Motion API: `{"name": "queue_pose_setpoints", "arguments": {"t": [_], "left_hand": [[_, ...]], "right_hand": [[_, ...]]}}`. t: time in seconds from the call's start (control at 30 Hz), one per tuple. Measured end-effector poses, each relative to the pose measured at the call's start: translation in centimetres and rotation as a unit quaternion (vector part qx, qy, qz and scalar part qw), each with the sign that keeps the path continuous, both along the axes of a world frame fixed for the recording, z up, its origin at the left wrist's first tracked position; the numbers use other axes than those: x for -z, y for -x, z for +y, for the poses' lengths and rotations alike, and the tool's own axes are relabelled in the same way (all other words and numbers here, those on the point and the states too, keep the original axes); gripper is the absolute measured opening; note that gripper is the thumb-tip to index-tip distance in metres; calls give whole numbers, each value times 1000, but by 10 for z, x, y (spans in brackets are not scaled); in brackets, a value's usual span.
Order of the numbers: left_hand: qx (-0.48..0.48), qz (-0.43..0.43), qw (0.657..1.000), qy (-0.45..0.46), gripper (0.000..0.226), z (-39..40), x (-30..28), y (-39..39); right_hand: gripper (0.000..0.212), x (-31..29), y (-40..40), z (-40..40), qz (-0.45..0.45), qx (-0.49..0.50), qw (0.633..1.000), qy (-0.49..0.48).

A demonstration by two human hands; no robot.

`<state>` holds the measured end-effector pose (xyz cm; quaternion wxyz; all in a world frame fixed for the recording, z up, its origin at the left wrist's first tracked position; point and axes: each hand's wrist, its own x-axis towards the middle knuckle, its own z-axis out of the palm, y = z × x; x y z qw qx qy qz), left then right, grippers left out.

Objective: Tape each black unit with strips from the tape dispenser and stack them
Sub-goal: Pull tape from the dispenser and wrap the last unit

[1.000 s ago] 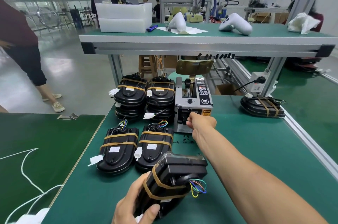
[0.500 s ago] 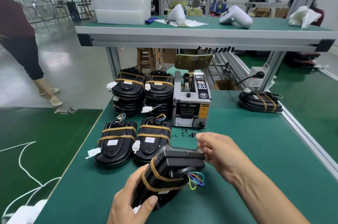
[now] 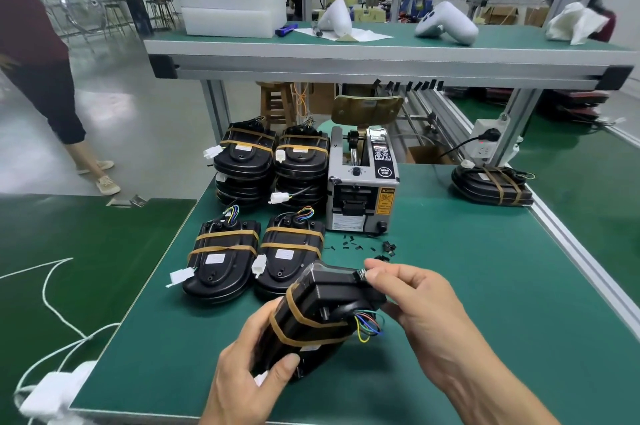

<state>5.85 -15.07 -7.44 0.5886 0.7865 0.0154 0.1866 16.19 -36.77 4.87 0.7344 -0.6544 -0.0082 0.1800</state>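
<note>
Fingers of the left hand [image 3: 247, 369] curl round a black unit [image 3: 322, 315] held tilted above the green bench [image 3: 485, 303], low in the frame's centre. At its top corner, the right hand [image 3: 412, 300] pinches a short dark tape strip [image 3: 360, 275]. Behind, mid-frame, the tape dispenser [image 3: 362, 189] stands beside stacked units [image 3: 270, 164]; two taped units [image 3: 252, 258] lie in front of them.

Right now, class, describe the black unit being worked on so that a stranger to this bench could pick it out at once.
Start at the grey tape dispenser on the green table, then come toward the camera past the two flat units. The black unit is the only one off the table, tilted, gripped by the left hand, while the right hand pinches something dark at its top corner.
</note>
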Motion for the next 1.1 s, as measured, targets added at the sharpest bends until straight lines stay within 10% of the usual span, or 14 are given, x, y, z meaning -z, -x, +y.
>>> {"name": "queue_pose_setpoints", "arguments": {"t": [1.1], "left_hand": [[-5,-23,999,-33,67,0,-2,1]], "right_hand": [[29,8,1,17,-10,79,997,15]]}}
